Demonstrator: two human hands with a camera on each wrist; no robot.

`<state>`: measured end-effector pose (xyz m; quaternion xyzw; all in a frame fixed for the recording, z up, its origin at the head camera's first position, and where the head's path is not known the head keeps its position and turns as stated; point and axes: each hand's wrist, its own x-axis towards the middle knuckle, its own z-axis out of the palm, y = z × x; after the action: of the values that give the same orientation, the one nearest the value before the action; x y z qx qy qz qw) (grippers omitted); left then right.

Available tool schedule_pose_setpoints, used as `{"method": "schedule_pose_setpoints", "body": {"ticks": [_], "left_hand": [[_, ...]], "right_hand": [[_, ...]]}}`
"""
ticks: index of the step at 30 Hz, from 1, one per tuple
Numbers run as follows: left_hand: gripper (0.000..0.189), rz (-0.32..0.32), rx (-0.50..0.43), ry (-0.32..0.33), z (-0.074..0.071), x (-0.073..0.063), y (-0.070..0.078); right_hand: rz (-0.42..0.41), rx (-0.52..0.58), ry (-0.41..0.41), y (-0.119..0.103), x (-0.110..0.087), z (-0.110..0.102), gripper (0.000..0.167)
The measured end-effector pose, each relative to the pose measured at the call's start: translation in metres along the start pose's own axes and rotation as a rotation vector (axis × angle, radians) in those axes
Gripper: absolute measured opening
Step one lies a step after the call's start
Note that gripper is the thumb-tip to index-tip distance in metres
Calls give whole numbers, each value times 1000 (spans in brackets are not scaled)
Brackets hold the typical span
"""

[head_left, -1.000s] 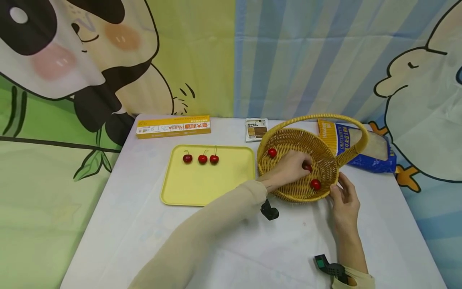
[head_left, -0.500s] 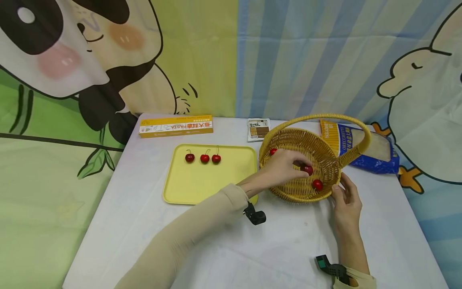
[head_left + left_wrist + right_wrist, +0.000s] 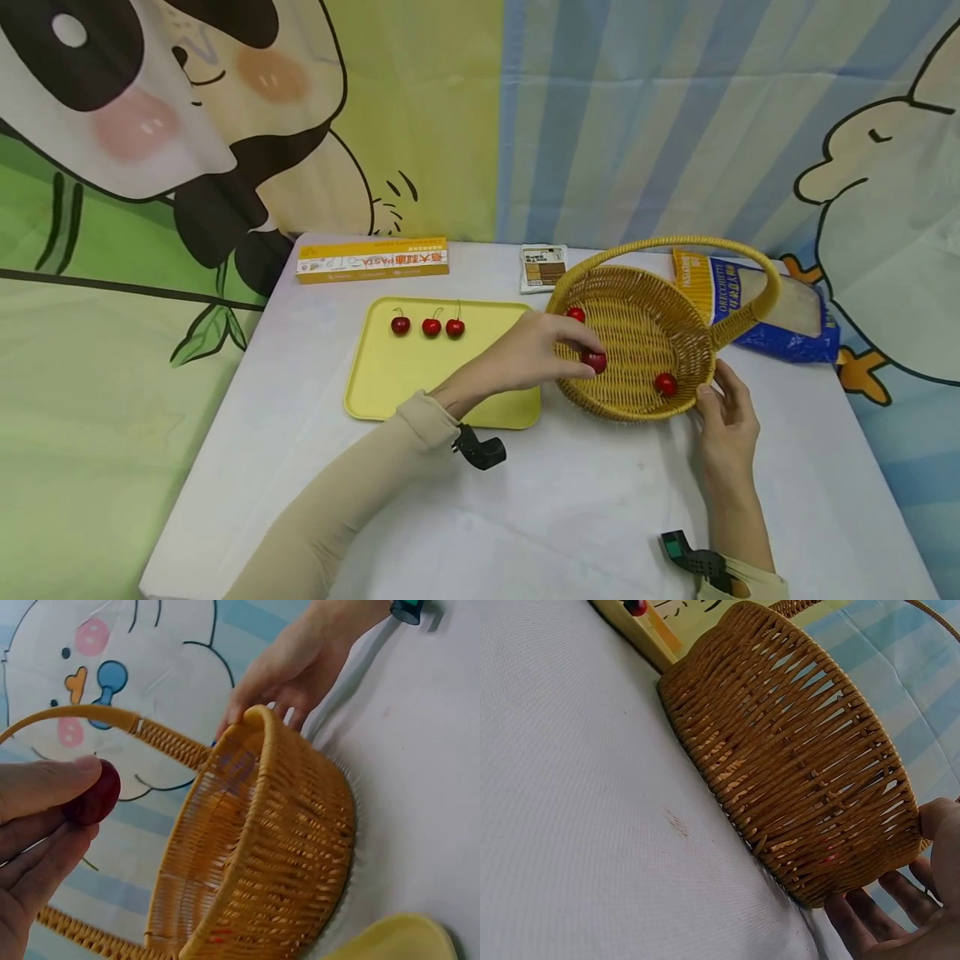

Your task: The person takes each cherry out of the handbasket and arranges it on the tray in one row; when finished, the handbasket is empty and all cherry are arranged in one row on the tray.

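My left hand [image 3: 525, 354] pinches a dark red cherry [image 3: 595, 361] between thumb and fingers, over the left side of a wicker basket [image 3: 693, 337]. In the left wrist view that cherry [image 3: 96, 795] is apart from the basket. Two more cherries lie in the basket, one at the lower right [image 3: 665, 384] and one, partly hidden by my left hand, at the upper left [image 3: 576, 314]. My right hand [image 3: 731, 437] holds the basket's right rim, its thumb at the edge and its fingers against the outer wall. Three stemmed cherries [image 3: 431, 327] sit in a row on a yellow tray [image 3: 412, 387].
Behind the tray lies a pasta box [image 3: 372, 260]. A small packet [image 3: 543, 268] is left of the basket's arched handle [image 3: 678, 242]. An orecchiette bag [image 3: 780, 312] lies behind the basket's right side. A white cloth covers the table [image 3: 570, 517].
My left hand has lifted the cherry from the basket's middle and moved left with it, to above the left rim. My right hand stays on the basket. The view has shifted slightly.
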<state>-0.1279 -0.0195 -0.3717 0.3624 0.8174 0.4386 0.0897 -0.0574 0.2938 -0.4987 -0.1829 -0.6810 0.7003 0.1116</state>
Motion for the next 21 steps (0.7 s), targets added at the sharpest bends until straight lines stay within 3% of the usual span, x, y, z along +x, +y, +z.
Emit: {"method": "schedule_pose_setpoints", "body": {"ticks": [11,21], "left_hand": [[26,-27,11,19,-31,-27,-9],[23,-132,-24,98,-54,-45,-32]], "right_hand": [[8,-22,3,-1,1,-1,51],[15,-28,5,-1,1,0,51]]}}
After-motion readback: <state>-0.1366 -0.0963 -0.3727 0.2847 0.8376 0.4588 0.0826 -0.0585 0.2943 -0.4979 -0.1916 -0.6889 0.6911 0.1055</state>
